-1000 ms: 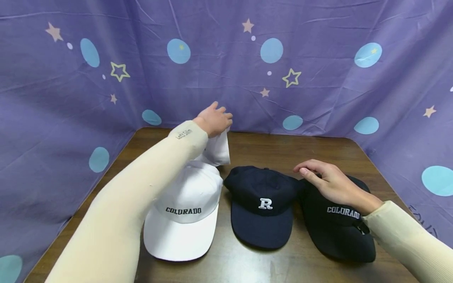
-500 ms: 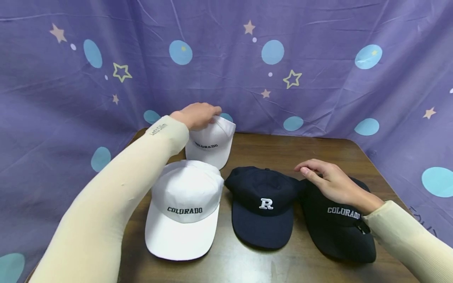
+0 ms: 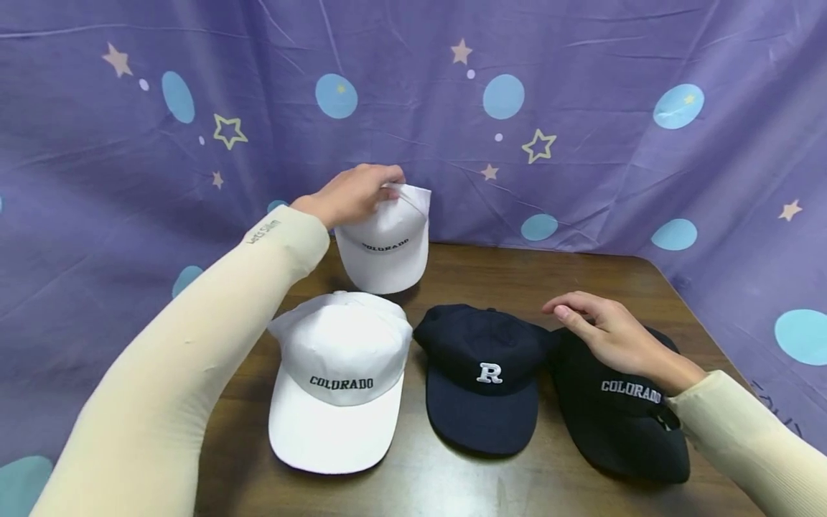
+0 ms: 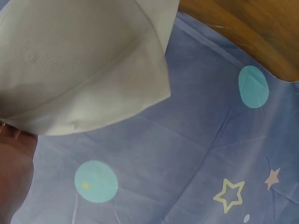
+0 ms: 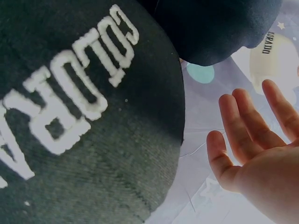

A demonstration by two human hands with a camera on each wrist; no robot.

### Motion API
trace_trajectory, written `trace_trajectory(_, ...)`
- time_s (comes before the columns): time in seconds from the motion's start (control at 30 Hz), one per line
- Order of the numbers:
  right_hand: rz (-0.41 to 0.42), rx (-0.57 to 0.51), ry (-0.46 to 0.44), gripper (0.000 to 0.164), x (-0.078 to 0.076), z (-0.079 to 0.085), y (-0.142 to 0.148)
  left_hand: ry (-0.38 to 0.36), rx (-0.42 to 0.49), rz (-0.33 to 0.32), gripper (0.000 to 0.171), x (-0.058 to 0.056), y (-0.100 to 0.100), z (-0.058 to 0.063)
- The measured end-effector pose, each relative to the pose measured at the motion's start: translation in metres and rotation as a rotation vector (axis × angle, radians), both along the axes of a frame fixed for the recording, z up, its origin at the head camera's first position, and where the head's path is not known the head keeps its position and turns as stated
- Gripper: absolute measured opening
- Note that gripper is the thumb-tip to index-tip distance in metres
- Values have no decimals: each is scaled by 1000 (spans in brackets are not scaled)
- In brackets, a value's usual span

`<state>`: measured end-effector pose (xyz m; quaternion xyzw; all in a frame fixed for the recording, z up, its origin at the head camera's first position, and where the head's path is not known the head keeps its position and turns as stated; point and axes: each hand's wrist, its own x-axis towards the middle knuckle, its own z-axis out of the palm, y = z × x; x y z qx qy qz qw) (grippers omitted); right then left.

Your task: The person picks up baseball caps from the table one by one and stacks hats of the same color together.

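Observation:
At the back left of the table, my left hand [image 3: 354, 192] grips a white cap [image 3: 385, 267] with dark COLORADO lettering by the top of its crown, brim tipped down and toward me. That cap's pale fabric [image 4: 93, 65] fills the upper left of the left wrist view, fingers at its edge. My right hand [image 3: 614, 336] is held over a black COLORADO cap [image 3: 629, 452]; its fingers are relaxed and hold nothing. The right wrist view shows a gap between those fingers and the black cap. A navy cap [image 3: 481, 424] with a white R lies left of it.
A second white COLORADO cap [image 3: 334, 434] sits at front left, completing a row with the navy and black caps on the wooden table [image 3: 504, 269]. A purple curtain [image 3: 413, 93] with stars and dots stands close behind the table.
My left hand has swung the rear white cap round so its lettering and brim face me, then lifted it slightly upward. The right hand stays in place over the black cap.

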<state>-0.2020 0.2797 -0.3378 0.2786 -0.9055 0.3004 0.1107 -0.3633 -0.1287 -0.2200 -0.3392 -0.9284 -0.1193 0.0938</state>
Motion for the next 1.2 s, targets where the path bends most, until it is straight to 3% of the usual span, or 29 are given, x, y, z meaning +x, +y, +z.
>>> trace_trajectory(0.33, 8, -9, 20, 23, 0, 3, -1, 69, 205, -5, 18, 16, -9, 25)
trace_trajectory(0.57, 2, -25, 16, 24, 3, 6, -3, 110, 264, -46, 18, 29, -11, 44)
trace_trajectory(0.83, -8, -67, 41, 26, 6, 7, -5, 69, 321, -36, 20, 47, -13, 63)
trace_trajectory(1.2, -39, -67, 53, 28, 9, 5, -5, -11, 290, -21, 23, 72, -14, 74)
